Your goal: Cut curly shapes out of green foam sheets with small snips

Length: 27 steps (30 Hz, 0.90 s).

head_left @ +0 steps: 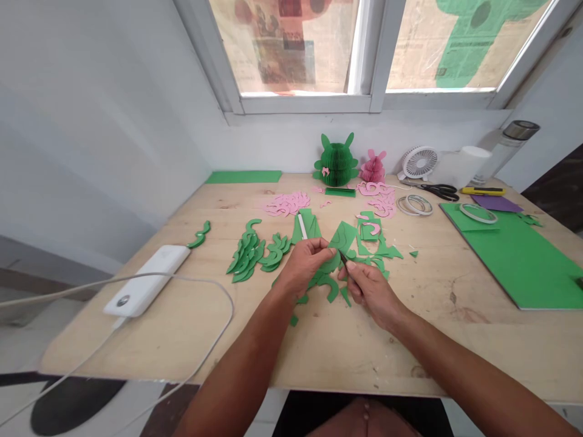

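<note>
While light shines through a window (pixel 381 67) in the white wall (pixel 273 139), paper shapes (pixel 248 254) lie on a pale wooden desk (pixel 328 358). Over its middle, the left hand (pixel 306 262) pinches a green paper (pixel 344 237), its long way slanting away and right. The right hand (pixel 372 290) grips a dark tool (pixel 343 258), its tip pointing left, at the paper.

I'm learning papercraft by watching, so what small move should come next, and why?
I'd probably turn the green paper slightly with the left hand, feeding a curved marking toward the dark tool: the left hand pinches the paper, which shows curved lines, and the right hand holds the tool close against it.
</note>
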Available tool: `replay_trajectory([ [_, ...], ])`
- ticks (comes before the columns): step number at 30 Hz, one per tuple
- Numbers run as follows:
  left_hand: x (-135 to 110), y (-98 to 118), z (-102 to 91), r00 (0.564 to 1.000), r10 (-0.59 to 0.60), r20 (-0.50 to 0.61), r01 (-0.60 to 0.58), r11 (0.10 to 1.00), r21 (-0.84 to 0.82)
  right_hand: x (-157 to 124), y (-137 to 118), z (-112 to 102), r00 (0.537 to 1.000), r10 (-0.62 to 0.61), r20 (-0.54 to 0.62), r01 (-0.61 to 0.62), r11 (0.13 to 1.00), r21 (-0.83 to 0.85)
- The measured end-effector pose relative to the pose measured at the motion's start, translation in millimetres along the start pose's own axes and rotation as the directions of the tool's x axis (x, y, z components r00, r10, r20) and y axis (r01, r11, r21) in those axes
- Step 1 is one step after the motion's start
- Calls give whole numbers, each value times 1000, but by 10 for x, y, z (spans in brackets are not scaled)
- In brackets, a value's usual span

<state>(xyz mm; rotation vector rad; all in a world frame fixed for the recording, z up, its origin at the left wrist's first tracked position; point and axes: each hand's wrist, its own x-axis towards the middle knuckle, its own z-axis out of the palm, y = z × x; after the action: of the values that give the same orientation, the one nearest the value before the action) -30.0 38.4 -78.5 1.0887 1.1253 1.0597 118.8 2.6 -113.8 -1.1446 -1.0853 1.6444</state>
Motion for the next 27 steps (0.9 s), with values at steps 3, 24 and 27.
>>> replay_trajectory([
  [3,0,0,-5,1000,1,10,-1,1000,-7,0,0,3,1000,-3,-6,3,1000,-5],
  [24,3,-15,16,1000,3,-25,-5,998,-67,2,-1,18,1000,11,-28,-9,999,48],
  [27,4,-21,21,1000,-13,-4,12,996,-88,3,-15,26,999,12,-39,-9,998,69],
])
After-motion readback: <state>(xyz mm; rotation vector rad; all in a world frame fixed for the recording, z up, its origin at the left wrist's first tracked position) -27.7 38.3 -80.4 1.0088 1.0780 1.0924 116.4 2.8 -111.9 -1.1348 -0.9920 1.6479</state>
